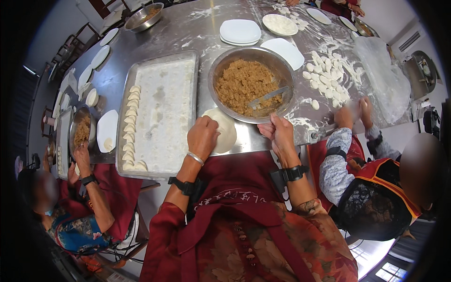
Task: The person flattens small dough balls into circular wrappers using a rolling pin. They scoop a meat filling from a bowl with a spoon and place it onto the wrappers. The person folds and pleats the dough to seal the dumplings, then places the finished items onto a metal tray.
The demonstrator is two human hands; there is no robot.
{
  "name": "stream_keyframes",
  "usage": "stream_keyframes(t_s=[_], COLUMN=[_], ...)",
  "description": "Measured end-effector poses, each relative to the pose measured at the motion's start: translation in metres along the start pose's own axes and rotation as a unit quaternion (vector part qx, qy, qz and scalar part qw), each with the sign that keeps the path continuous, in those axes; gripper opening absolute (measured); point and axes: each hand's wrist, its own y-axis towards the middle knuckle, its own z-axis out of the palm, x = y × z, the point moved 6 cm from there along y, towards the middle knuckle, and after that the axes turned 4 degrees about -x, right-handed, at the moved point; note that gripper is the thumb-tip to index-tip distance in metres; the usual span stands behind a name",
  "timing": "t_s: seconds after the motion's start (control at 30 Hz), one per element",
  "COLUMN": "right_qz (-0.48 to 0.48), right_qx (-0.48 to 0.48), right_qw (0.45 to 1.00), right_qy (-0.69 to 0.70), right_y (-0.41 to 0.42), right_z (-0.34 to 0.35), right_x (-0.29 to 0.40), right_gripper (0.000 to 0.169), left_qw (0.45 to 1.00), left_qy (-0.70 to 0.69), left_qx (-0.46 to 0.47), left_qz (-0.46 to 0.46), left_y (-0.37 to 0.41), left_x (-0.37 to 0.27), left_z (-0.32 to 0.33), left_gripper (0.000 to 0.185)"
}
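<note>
Round, flat dough wrappers (226, 135), overlapping one another, lie at the table's front edge, partly under a metal bowl. My left hand (203, 136) rests at their left side with its fingers curled; whether it pinches one is hidden. The steel bowl (215, 100) holds brown minced filling (243, 83), with a flat metal spatula (269, 97) lying in it. At the bowl's near right rim is my right hand (278, 132), its thumb and fingers closed on the edge. Left of my hands, a metal tray (158, 116) carries a column of folded dumplings (130, 120) along its left side.
White plates (240, 31) stand behind the bowl. Small dough pieces (327, 77) lie on floured steel at right, beside a clear plastic sheet (384, 77). A co-worker's hands (347, 114) work at right; another person's hand (82, 158) is at a filling bowl (92, 134) on the left.
</note>
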Motion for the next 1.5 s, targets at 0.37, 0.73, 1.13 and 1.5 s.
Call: stream_keyframes(t_s=[0.37,0.73,1.13,1.5], right_qz=[-0.163,-0.484,-0.433,-0.469], right_qx=[0.007,-0.095,-0.051,0.073], right_qw=[0.938,0.531,0.447,0.763], right_qy=[-0.304,-0.689,-0.781,-0.44], right_y=[-0.027,0.027,0.046,-0.021], right_z=[-0.057,0.027,0.043,0.066], right_x=[0.03,0.126,0.109,0.071], right_gripper=[0.025,0.015,0.008,0.01], left_qw=[1.0,1.0,0.999,0.999], left_qy=[0.002,0.019,0.042,-0.015], left_qx=[-0.02,-0.01,0.018,0.031], left_qz=[0.023,0.021,0.029,0.029], left_y=[-0.005,-0.002,0.003,-0.003], left_x=[0.0,0.004,0.0,-0.002], left_z=[0.004,0.003,-0.002,0.007], left_gripper=[0.018,0.018,0.019,0.016])
